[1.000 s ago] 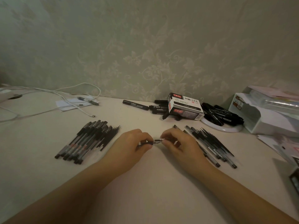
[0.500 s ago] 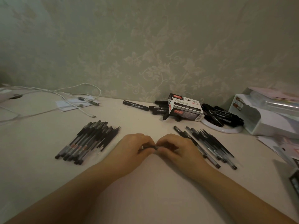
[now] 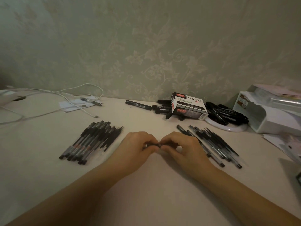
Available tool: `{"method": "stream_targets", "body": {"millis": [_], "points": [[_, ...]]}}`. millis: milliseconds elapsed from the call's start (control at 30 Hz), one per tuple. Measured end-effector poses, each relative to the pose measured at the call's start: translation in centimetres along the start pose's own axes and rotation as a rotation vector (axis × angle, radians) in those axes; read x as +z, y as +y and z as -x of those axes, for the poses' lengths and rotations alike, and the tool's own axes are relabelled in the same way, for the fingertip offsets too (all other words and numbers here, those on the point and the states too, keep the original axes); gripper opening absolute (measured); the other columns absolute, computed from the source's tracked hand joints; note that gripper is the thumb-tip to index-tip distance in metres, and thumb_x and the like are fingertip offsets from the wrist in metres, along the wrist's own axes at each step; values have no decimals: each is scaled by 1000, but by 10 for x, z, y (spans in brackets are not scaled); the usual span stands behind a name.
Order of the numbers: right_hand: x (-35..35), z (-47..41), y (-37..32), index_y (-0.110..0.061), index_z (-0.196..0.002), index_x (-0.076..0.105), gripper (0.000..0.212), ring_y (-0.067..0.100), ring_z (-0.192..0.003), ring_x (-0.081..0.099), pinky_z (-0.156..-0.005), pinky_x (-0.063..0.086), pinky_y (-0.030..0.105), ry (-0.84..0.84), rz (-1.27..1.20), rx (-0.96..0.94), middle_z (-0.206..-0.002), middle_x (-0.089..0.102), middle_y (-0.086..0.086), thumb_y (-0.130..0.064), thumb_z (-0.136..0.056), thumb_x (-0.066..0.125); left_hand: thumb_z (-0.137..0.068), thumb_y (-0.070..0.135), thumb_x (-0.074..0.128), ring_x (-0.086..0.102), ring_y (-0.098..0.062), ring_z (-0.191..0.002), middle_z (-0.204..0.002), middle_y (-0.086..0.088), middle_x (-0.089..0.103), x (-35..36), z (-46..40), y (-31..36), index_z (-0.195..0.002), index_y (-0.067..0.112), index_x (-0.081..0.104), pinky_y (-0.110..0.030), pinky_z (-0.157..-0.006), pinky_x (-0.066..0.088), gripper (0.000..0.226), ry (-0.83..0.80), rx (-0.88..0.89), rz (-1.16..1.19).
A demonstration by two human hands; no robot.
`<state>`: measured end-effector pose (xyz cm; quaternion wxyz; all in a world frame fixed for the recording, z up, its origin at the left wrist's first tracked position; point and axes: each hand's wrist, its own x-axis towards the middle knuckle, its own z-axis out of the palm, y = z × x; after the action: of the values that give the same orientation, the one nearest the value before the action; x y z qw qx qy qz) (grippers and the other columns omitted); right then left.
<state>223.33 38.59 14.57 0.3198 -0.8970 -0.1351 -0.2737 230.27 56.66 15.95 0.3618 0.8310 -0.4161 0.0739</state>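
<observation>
At table centre: left hand and right hand each pinching one pen
Handling advice: keep both parts in line, press straight together, fingertips close to joint

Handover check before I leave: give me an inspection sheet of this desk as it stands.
Surface: pale table, no stains seen.
Job's things: one pen held level between both hands; left pen pile and right pen pile flank them.
Clutter: marker box among loose black markers; further markers on a white dish; white organiser and papers far right.
Hands: left hand and right hand both pinch the pen, fingertips nearly meeting.
Cables: white cables far left, one plug end free.
Surroundings: floral wallpaper; nothing else seen.
</observation>
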Motion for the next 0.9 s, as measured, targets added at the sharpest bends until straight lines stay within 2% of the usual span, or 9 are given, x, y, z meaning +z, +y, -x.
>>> {"method": "stream_targets", "body": {"millis": [133,333,400,500,567,633,700,767,900], "points": [[-1,0,1,-12,-92,73,5,6,-77,61,-71,51,28,14,36,-47,-83,68,-7,-13,-87,72,-87,21,66,58,2,-79,-84,11,69,0,0,3,-94,24,75,-1,-67,37,11,-4,-18,48],[0,-1,3,-14,-98,71,9,6,-81,61,-73,51,30,-24,40,-36,-88,67,-7,-14,-89,70,-87,26,67,59,0,-76,-81,12,69,2,2,5,-93,26,74,-8,-65,40,9,9,-71,70],[3,-1,4,-22,-110,65,19,3,-90,59,-79,51,26,3,38,10,-99,64,-11,-22,-91,67,-88,28,66,58,0,-76,-83,13,66,0,1,8,-93,28,71,-10,-66,41,8,70,-71,39],[4,1,7,-34,-131,49,41,-2,-102,51,-85,43,14,19,113,93,-115,54,-18,-39,-92,62,-89,23,64,52,-3,-74,-89,8,54,-17,-3,3,-98,23,70,-9,-67,38,11,258,-85,-63],[4,2,9,-32,-130,51,38,-3,-103,49,-85,38,11,28,164,101,-114,51,-18,-42,-94,57,-92,20,60,49,-7,-72,-90,3,51,-39,-7,-12,-102,18,70,-11,-66,37,15,382,-205,-167],[4,2,9,-32,-127,53,34,-4,-103,48,-85,36,8,26,185,109,-112,51,-19,-44,-95,53,-92,19,55,55,-19,-78,-94,-6,59,-63,-8,-34,-103,15,71,-27,-71,44,20,437,-375,-288],[5,2,10,-33,-123,54,31,-5,-103,48,-84,35,6,12,204,100,-111,52,-20,-44,-95,52,-92,17,54,56,-26,-79,-94,-12,66,-80,-4,-54,-102,12,73,-33,-72,46,22,456,-515,-339],[5,2,10,-34,-122,55,29,-5,-104,48,-85,34,6,-5,219,91,-110,53,-20,-45,-95,51,-91,16,55,54,-26,-77,-95,-14,68,-85,0,-68,-102,10,72,-32,-71,42,21,430,-630,-349],[5,3,12,-33,-121,56,28,-3,-104,50,-86,35,7,1,202,100,-107,54,-20,-42,-96,52,-92,15,54,57,-32,-96,-107,-15,67,-82,4,-78,-107,16,68,-36,-81,45,21,323,-726,-346]]}}
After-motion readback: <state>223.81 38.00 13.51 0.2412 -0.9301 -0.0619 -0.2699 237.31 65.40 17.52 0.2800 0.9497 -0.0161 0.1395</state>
